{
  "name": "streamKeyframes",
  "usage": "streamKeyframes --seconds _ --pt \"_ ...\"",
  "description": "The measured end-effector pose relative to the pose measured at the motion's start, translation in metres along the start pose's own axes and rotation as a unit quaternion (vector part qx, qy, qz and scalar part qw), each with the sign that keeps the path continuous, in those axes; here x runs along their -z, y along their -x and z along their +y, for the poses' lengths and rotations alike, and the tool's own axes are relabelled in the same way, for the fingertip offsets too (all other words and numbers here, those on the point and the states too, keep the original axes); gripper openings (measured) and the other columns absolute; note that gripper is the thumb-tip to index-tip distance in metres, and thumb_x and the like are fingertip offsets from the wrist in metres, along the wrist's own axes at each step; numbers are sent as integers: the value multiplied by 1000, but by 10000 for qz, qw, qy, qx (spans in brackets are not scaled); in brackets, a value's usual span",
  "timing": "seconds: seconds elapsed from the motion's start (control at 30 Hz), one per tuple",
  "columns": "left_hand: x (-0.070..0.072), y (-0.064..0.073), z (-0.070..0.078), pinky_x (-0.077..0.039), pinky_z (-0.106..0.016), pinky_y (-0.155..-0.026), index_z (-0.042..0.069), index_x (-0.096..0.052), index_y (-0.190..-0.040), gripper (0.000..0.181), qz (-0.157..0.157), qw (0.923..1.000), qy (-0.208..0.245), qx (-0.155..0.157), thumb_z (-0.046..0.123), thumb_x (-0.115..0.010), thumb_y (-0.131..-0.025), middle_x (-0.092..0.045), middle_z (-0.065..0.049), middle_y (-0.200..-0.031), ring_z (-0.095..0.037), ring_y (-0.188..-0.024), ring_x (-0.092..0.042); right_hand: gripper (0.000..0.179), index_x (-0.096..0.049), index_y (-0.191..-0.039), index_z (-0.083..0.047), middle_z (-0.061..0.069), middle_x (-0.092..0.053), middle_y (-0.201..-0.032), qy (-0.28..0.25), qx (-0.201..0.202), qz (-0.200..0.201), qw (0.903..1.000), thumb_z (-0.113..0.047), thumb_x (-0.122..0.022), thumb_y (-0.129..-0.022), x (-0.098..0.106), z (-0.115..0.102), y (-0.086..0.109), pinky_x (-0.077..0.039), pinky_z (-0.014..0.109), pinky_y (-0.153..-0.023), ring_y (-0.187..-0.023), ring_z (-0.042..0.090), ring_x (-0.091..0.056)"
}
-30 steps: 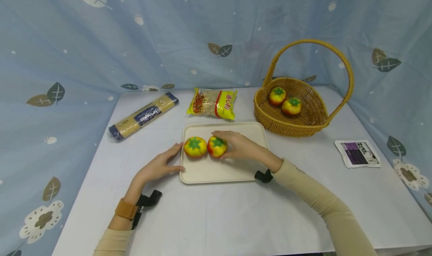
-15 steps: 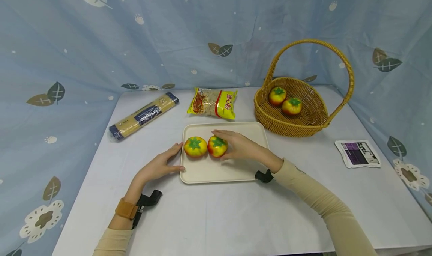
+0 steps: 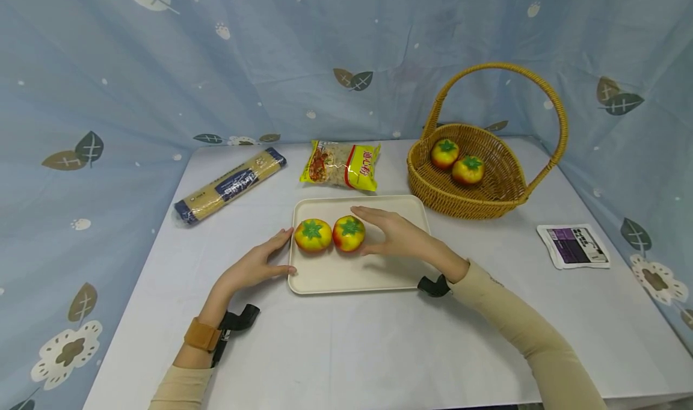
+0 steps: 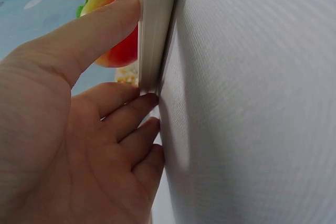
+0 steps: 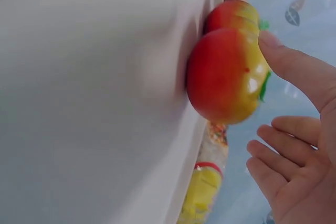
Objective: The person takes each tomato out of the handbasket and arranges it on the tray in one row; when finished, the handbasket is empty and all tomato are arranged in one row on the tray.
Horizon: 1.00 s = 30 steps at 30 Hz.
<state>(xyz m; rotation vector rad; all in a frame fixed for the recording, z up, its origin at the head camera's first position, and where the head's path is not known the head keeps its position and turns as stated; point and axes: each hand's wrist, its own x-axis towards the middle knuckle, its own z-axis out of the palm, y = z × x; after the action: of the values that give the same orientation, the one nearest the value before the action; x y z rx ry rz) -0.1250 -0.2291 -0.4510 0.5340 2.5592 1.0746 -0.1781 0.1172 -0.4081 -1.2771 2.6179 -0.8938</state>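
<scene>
Two red-and-yellow persimmons with green star-shaped tops sit side by side on a cream tray (image 3: 346, 278). My right hand (image 3: 397, 232) hovers just right of the right persimmon (image 3: 349, 234), thumb and fingers spread and holding nothing. A gap shows between this hand and the fruit in the head view. At the tray's left edge, my left hand (image 3: 251, 269) rests with its thumb and fingertips against the rim, near the left persimmon (image 3: 313, 235). Seen from the left wrist, the thumb (image 4: 100, 30) lies at the rim and the other fingers touch the tray's side.
A wicker basket (image 3: 460, 207) with a tall handle stands at the back right, two more persimmons (image 3: 468, 170) inside. Behind the tray lies a yellow food bag (image 3: 341, 165). A long noodle pack (image 3: 230, 186) is at left, a purple-and-white pouch (image 3: 574, 246) at far right.
My right hand has let go of the right persimmon and drawn back a little to the right. The fruit stays on the tray. My left hand has not moved.
</scene>
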Motion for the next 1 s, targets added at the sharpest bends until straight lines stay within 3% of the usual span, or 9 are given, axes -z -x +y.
streamKeyframes --seconds 0.57,1.0 --pt "-1 0 0 -15 -54 -115 11 -22 -154 92 -20 10000 -12 -13 42 -73 -84 -19 -17 -157 -38 -144 -14 74 -44 -145 -7 12 -46 -145 72 -157 818 9965 -29 -78 -83 30 11 27 -37 43 -109 -133 27 -43" --pt "0 0 1 -16 -53 -116 13 -21 -155 95 -50 9999 -2 88 45 -74 -83 -18 -15 -158 -35 -145 -14 74 -46 -143 -5 14 -48 -143 173 -458 1473 9879 -23 -80 -81 52 28 48 -43 48 -103 -130 33 -45"
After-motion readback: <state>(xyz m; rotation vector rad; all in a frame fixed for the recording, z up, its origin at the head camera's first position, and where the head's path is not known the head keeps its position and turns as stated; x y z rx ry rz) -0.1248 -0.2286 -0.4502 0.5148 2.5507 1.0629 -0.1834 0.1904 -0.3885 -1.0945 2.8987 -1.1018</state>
